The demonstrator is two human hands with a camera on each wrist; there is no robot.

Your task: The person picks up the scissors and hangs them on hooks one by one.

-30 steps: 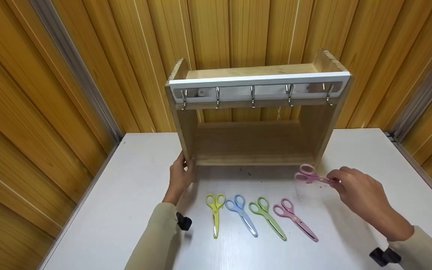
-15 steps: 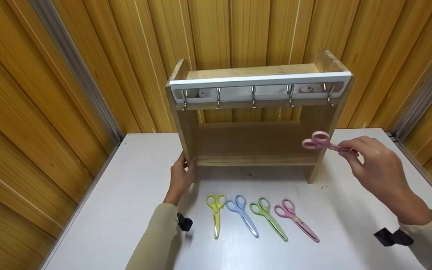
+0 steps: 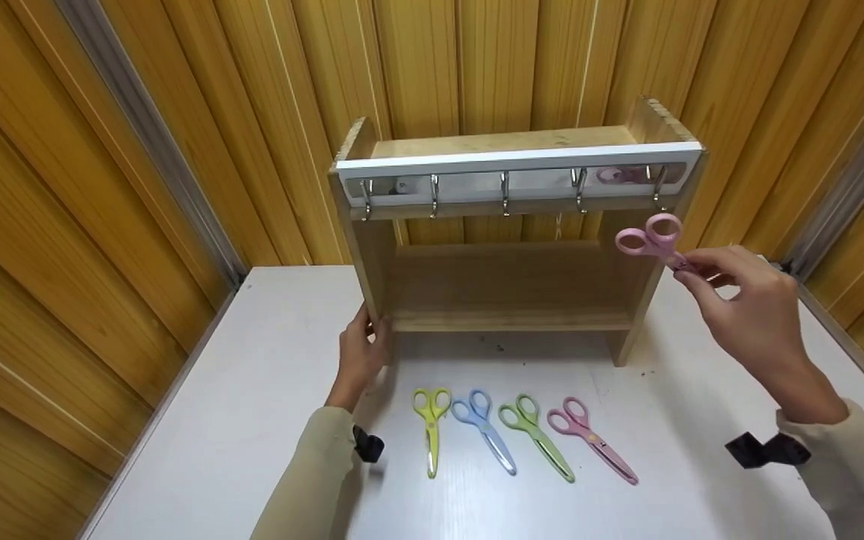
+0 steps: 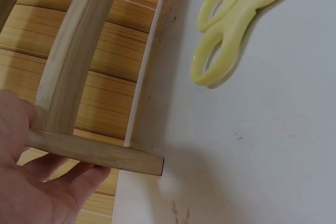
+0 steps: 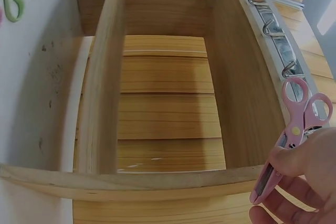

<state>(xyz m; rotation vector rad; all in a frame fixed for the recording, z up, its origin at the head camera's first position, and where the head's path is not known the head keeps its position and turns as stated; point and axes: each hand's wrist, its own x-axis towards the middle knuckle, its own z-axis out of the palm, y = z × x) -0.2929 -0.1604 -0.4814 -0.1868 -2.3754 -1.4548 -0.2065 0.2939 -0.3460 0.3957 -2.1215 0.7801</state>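
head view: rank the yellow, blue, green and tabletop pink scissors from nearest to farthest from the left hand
1. Yellow scissors, leftmost in row
2. Blue scissors, right of yellow
3. Green scissors, right of blue
4. Tabletop pink scissors, rightmost

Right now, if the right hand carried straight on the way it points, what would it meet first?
The held pink scissors would lead the right hand, probably meeting the wooden rack first, at its right end around the rightmost hook; depth is unclear.

Closed in across the head view's top and sides by golden-brown, wood-grained plank walls [image 3: 421, 67]; seamed at upper left by a grey metal corner strip [image 3: 154, 142]; spread below with a smooth white tabletop [image 3: 244, 390], shiny at bottom centre.
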